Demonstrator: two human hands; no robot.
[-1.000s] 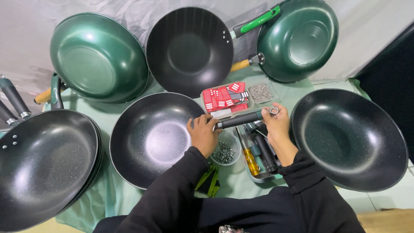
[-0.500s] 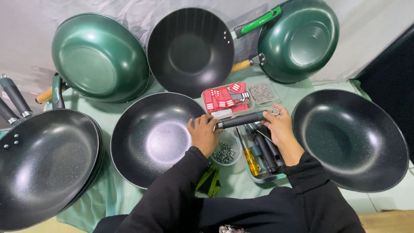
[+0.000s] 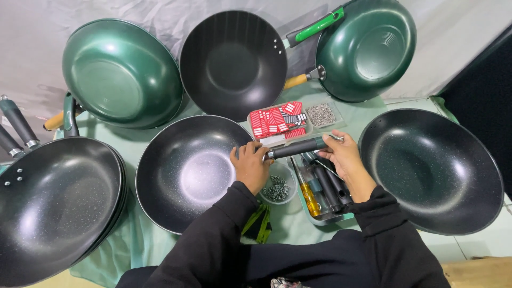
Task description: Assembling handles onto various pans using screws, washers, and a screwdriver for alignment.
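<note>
At centre frame, left hand pressing handle against wok rim — fingers closed, steadying; right hand pinching the handle's far end, screws close below.

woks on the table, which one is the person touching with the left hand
The black speckled wok in the middle, directly in front of the person. The left hand rests on its right rim, where a dark handle meets it; no other wok is touched.
</note>
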